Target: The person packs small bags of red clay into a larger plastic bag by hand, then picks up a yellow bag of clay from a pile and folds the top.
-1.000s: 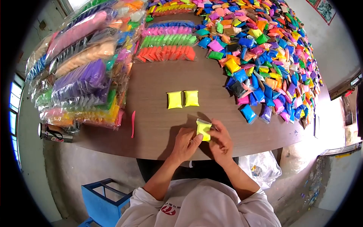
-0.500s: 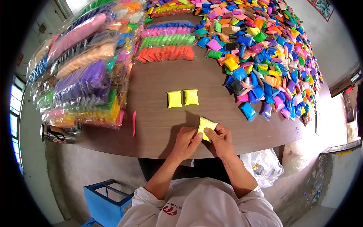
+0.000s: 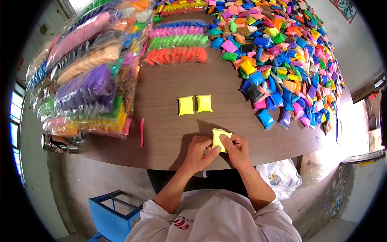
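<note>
Near the table's front edge, my left hand [image 3: 200, 152] and my right hand [image 3: 236, 148] both grip a small yellow packet [image 3: 219, 138]. My left thumb presses its lower left side, and my right thumb lies across its face; the fingers beneath are partly hidden. Just beyond, a yellow packet [image 3: 186, 105] lies flat on the brown table [image 3: 169, 82]. Close on its right is a second yellow packet [image 3: 204, 103], with a narrow gap between the two.
A big heap of small coloured packets [image 3: 282, 60] covers the right side. Stacked clear bags of packets [image 3: 82, 88] stand at left, beside a pink plastic knife [image 3: 142, 132] and a steel flask [image 3: 60, 144]. Bagged rows [image 3: 177, 42] lie at the back. A blue stool [image 3: 113, 218] is below.
The yellow packet in my hands has turned slightly more upright. My left thumb has shifted a little to the right along it. The two packets on the table stay put.
</note>
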`<action>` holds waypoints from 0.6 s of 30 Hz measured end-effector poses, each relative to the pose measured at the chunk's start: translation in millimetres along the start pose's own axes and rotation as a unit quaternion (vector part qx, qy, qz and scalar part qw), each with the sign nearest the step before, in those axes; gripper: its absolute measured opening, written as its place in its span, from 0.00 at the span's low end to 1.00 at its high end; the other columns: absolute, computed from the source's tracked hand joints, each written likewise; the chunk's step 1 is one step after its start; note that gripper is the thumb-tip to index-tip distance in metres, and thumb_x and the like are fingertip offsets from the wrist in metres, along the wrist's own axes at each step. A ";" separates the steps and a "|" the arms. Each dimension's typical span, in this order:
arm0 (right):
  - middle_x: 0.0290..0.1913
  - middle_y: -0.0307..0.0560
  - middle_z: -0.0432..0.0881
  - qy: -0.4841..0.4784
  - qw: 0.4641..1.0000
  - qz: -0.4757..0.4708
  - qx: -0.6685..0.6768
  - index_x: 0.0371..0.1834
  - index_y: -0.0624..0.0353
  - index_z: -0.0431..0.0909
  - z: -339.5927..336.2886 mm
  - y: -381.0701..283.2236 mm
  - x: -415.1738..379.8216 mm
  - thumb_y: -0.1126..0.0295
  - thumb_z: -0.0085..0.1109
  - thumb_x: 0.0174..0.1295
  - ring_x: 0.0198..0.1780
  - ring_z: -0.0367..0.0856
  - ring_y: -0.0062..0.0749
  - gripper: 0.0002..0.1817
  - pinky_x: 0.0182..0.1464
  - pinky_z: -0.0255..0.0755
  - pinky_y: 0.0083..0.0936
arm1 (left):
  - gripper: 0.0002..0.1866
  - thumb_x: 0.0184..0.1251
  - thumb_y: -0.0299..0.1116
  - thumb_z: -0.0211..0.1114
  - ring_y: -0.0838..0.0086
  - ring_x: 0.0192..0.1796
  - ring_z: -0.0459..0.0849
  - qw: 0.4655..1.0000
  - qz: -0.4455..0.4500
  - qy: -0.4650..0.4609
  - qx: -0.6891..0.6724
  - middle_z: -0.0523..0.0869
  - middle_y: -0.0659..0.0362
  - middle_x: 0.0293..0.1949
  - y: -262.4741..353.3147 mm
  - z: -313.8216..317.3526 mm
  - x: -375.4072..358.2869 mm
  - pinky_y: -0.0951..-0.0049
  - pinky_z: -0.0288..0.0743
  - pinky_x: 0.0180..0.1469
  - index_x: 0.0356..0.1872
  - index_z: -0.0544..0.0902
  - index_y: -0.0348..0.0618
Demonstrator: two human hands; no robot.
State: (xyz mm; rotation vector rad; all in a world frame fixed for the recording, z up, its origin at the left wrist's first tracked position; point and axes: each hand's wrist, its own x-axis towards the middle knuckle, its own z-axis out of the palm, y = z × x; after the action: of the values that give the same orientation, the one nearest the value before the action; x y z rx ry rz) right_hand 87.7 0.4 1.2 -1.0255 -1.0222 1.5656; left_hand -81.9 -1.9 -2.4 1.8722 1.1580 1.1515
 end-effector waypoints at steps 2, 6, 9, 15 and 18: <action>0.38 0.38 0.85 0.001 0.999 -0.009 -0.046 0.45 0.68 0.85 10.1 -10.1 -1.5 0.65 0.59 0.75 0.39 0.76 0.16 0.15 0.44 0.72 0.17 | 0.20 0.69 0.48 0.65 0.57 0.29 0.77 1.000 -0.008 -0.003 -0.001 0.79 0.55 0.24 2.4 0.3 1.5 0.61 0.68 0.40 0.29 0.79 0.39; 0.31 0.37 0.83 0.031 0.984 -0.086 -0.152 0.41 0.68 0.85 12.4 1.1 -7.5 0.64 0.59 0.75 0.34 0.76 0.18 0.16 0.40 0.71 0.17 | 0.20 0.70 0.49 0.64 0.56 0.34 0.79 0.999 -0.030 0.020 -0.009 0.84 0.52 0.31 5.5 -0.2 -0.7 0.61 0.70 0.45 0.36 0.83 0.38; 0.30 0.38 0.82 0.061 0.992 -0.028 -0.103 0.43 0.68 0.85 7.1 17.9 -14.9 0.64 0.60 0.74 0.32 0.77 0.20 0.15 0.37 0.71 0.16 | 0.21 0.70 0.48 0.64 0.57 0.38 0.80 0.998 -0.068 -0.012 -0.012 0.86 0.50 0.37 -3.2 -1.9 -4.9 0.61 0.71 0.49 0.41 0.84 0.36; 0.34 0.36 0.82 0.025 0.997 0.058 0.033 0.38 0.62 0.84 13.1 -15.7 -17.7 0.63 0.60 0.74 0.33 0.79 0.16 0.13 0.34 0.73 0.16 | 0.22 0.72 0.48 0.63 0.59 0.38 0.80 0.993 -0.103 0.017 -0.060 0.85 0.50 0.35 -4.4 -1.6 -9.0 0.62 0.72 0.46 0.41 0.84 0.34; 0.33 0.36 0.82 0.044 0.993 0.087 0.072 0.42 0.62 0.85 -9.3 -11.1 -5.8 0.62 0.63 0.72 0.32 0.77 0.16 0.12 0.33 0.72 0.16 | 0.23 0.73 0.50 0.61 0.57 0.36 0.78 0.995 -0.086 0.027 -0.049 0.83 0.50 0.31 -1.8 0.3 -5.5 0.60 0.71 0.43 0.36 0.83 0.35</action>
State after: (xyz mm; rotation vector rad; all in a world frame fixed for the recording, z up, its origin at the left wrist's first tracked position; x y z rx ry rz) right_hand 100.5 -2.1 9.7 -1.0955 -0.7656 1.6926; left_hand -83.5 -6.2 -6.0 1.6429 1.2451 1.1467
